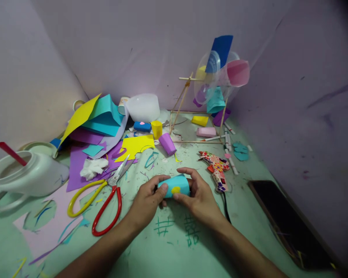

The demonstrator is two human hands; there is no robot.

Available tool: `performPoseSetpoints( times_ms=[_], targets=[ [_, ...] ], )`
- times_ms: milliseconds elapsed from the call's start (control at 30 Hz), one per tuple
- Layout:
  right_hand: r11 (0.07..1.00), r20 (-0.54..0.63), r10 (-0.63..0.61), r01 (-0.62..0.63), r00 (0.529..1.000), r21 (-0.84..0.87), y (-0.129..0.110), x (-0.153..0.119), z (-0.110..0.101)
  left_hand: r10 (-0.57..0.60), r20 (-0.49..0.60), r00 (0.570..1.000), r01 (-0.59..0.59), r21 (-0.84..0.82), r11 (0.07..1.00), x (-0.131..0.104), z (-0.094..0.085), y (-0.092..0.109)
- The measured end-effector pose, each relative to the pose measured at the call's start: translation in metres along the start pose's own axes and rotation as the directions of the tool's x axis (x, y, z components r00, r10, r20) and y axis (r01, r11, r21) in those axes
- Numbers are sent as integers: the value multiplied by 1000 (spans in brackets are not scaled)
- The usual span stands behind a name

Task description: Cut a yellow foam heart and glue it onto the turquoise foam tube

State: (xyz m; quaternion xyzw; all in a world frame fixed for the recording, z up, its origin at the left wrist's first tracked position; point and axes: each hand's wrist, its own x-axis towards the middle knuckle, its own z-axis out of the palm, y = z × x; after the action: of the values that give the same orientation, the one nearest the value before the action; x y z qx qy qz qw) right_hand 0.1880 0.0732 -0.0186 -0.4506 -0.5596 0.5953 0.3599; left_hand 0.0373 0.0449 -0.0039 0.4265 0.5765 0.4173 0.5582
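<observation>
Between my two hands, just above the table, is a small light-blue paper cup lying on its side, with a yellow paper piece on its wall. My left hand is closed round its left end, thumb on top. My right hand grips the other end, with its thumb by the yellow piece. Some fingers are hidden behind the cup. To the left lie open scissors with one yellow and one red handle. A flower-patterned glue gun rests to the right of my right hand.
Coloured paper sheets and a white mug stand left. A stick frame holds a clear wheel with coloured paper cups. More cups, including a purple one, lie behind my hands. A dark phone lies right; markers lie farther back.
</observation>
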Motion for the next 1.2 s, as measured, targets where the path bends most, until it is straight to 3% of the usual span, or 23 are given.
performPoseSetpoints(
  times_ms=[300, 400, 567, 733, 867, 933, 1033, 1100, 1200],
  targets=[
    [1000, -72, -21, 21, 997, 4, -4, -2, 3, 41, -23, 999, -40, 25, 999, -2, 3, 0],
    [998, -114, -60, 58, 992, -20, -5, -2, 1, 48, 17, 999, -48, 25, 999, -4, 6, -1],
    [989, -80, -130, 124, 988, -77, -6, -1, -2, 75, 82, 994, -80, 65, 995, -6, 4, 0],
    [983, -147, -174, 164, 974, -79, -7, -2, -3, 99, 127, 987, -109, 76, 991, -6, 2, 4],
    [947, -275, -302, 321, 913, 27, -8, 0, -7, 101, 76, 992, -104, 42, 994, -6, 1, 4],
    [934, -315, -306, 348, 898, 83, -10, 0, -8, 109, 29, 994, -108, -8, 994, -6, 1, 1],
    [959, -136, -199, 221, 971, 178, -16, -2, -6, 138, 67, 988, -124, -172, 977, -7, 2, -3],
    [979, -46, -155, 160, 987, 129, -20, -5, -3, 176, 139, 975, -135, -261, 956, -6, 4, -6],
    [983, -74, -180, 181, 981, 8, -23, -10, 2, 220, 185, 958, -167, -266, 950, -5, 7, -9]
  ],
)
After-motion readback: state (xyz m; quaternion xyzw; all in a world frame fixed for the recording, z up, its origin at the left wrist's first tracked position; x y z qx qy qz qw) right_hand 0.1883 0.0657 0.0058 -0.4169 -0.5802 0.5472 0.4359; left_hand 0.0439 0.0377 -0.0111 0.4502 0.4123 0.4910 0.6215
